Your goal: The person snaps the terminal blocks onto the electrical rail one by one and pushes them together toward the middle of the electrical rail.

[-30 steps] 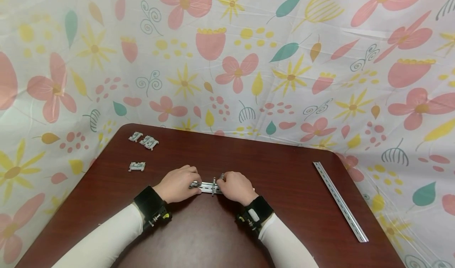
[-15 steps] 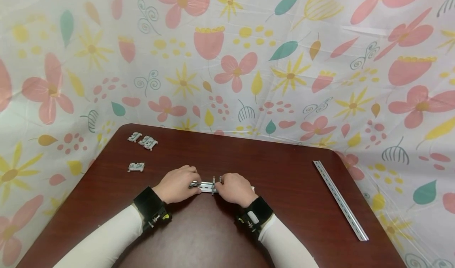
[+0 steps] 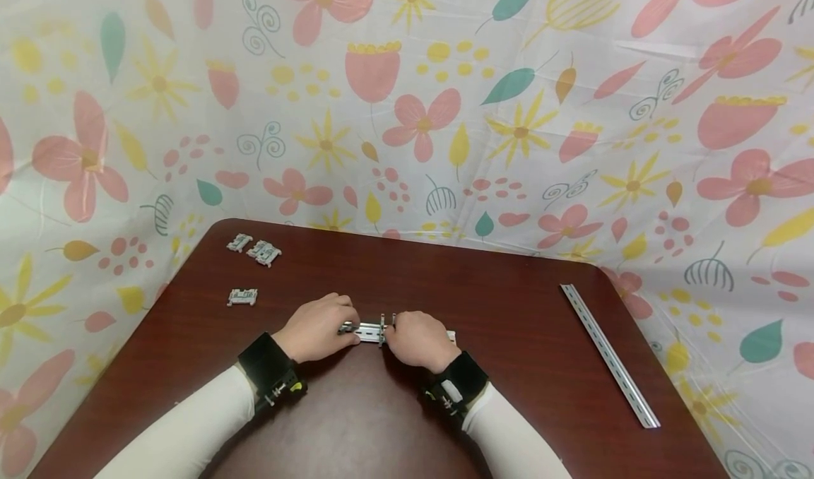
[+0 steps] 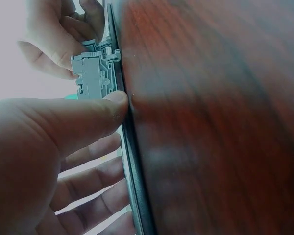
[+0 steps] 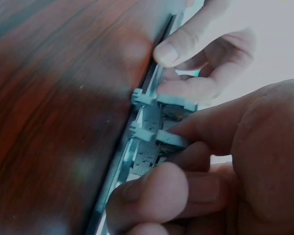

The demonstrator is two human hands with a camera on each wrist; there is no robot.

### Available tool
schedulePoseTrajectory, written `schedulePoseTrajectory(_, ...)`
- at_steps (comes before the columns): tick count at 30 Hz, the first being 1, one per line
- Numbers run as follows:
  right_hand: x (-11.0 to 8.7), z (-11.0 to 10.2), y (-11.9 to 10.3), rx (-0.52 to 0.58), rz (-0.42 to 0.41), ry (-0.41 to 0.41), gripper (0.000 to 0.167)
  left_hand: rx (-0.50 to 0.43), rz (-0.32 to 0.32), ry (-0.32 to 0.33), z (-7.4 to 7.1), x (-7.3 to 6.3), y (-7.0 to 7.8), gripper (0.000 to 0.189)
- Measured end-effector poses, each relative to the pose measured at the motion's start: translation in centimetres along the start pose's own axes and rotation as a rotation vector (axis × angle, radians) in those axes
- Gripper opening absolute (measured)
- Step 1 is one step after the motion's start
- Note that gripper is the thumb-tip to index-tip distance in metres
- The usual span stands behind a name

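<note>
A short slotted metal DIN rail (image 3: 369,333) lies across the table in front of me. My left hand (image 3: 318,328) grips its left part, thumb on the near edge and fingers on the far side, as the left wrist view shows. Two grey terminal blocks stand side by side on the rail; the right wrist view shows the farther block (image 5: 179,104) and the nearer block (image 5: 172,139). My right hand (image 3: 420,339) pinches the nearer block, its fingers partly hiding it. In the left wrist view one terminal block (image 4: 92,73) covers most of the other.
Several loose grey terminal blocks lie at the table's left: a single block (image 3: 242,296), with a small block (image 3: 239,242) and a paired group (image 3: 264,252) farther back. A longer DIN rail (image 3: 610,355) lies slanted at the right. A flowered curtain (image 3: 420,111) hangs behind the table.
My right hand has shifted slightly left along the rail, and more of the rail's right end shows behind it. My left hand has stayed in place on the rail.
</note>
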State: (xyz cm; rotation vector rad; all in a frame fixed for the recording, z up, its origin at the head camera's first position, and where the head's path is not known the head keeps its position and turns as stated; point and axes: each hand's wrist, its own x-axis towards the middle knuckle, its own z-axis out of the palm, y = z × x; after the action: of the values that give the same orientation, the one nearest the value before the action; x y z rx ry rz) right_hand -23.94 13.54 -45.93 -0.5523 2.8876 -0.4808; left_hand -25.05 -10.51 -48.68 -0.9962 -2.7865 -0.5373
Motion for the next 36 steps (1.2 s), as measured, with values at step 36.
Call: schedulePoseTrajectory(36, -0.35, 0.60, -0.31, -0.210, -0.103, 0.053, 0.038, 0.003, 0.001, -0.004, -0.14, 0.10, 0.19, 0.017)
